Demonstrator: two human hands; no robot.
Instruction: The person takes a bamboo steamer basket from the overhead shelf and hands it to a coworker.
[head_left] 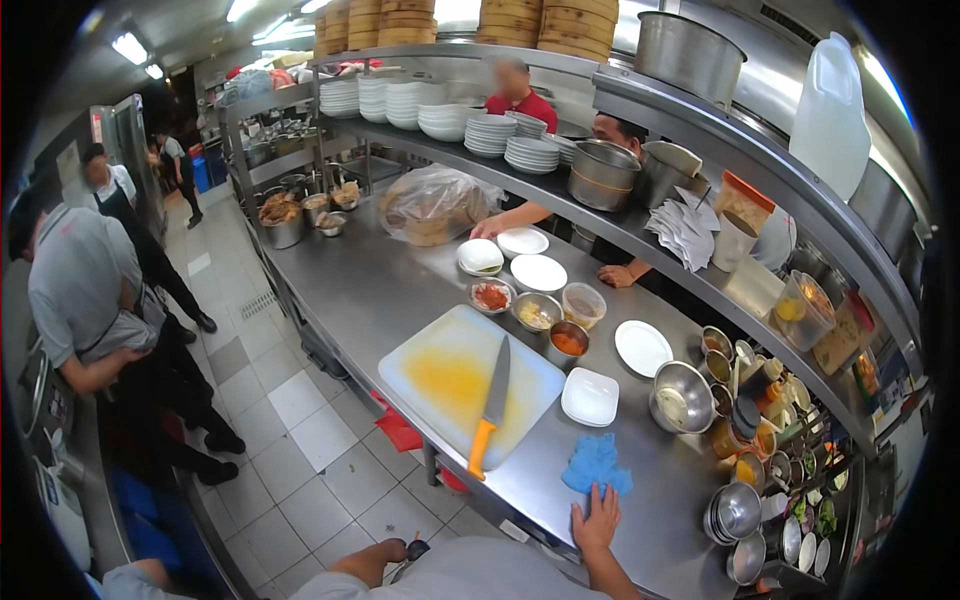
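My right hand [597, 518] lies on the steel counter with its fingers spread, fingertips at the near edge of a crumpled blue cloth [596, 465]. Low in the view, my left hand [392, 551] is held beside my body, curled at a small dark object [416, 549] that I cannot make out; most of its fingers are hidden. On the counter, a white cutting board [420, 345] carries an orange-yellow stain. Across it lies a knife [497, 385], its orange handle pointing toward me over the counter edge. A square white dish [590, 397] sits between the board and the cloth.
Behind the board stand small bowls of red food [491, 296], pale food [537, 312] and orange sauce [568, 344]. White plates [643, 348] and a metal bowl [682, 397] are on the counter. Across it, a person's hand [489, 228] reaches in under the shelf [450, 140]. People [95, 290] stand at left.
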